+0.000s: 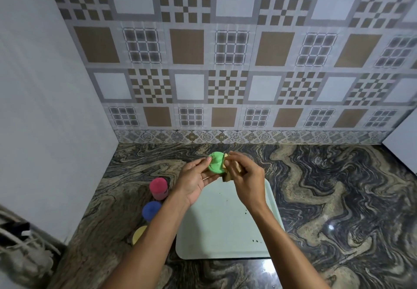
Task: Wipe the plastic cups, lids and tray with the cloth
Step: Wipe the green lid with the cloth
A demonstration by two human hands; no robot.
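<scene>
The left hand (193, 181) holds a green piece (217, 164) in the air, above the far edge of the tray (225, 232). The fingers are curled under the piece and the thumb lies on its left rim. I cannot tell if the piece is a cup or a lid; its round face is turned toward the camera and has some dark marks on it.

The right hand (246, 176) pinches a tan cloth (226, 177), folded small, and holds it against the right side of the green piece. Most of the cloth is hidden under the fingers, and only its corners show.

The tray is pale and flat and lies on the counter (338, 198), below both forearms. A few dark specks (256, 241) lie on it, mostly near its right side.

Left of the tray, three cups stand on the counter in a row that runs toward the person. The red cup (158, 188) is the farthest, then comes the blue cup (151, 209), and the yellow cup (139, 234) is the nearest. The left forearm covers part of the yellow one. The red and the blue cup are close together, but I cannot tell if they touch.

Behind the counter there is a wall (225, 63) with patterned brown and grey tiles.
</scene>
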